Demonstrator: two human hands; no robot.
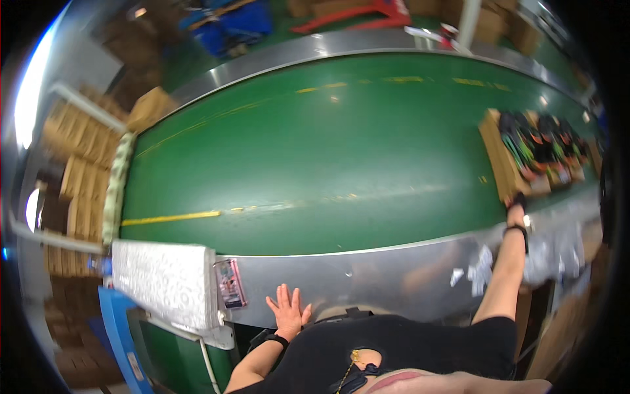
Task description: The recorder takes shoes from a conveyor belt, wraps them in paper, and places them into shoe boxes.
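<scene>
My left hand [287, 314] lies flat with its fingers spread on the metal edge of the conveyor, close to my body, and holds nothing. My right arm stretches out to the right, and my right hand [516, 201] grips the near left corner of an open cardboard box [499, 157]. Dark shading and blur partly hide its fingers. Rows of black items with green and orange parts [541, 144] fill the box; their exact kind is hard to make out. The box sits on the green conveyor belt [315, 157], toward its right end.
At the left, a silvery patterned cover [164, 279] lies over something boxy beside a pink-edged packet [230, 284]. Clear plastic bags [554, 253] lie near my right forearm. Stacked cartons [82, 184] stand at far left. Beyond the belt are blue bins [236, 29] and a red frame [357, 16].
</scene>
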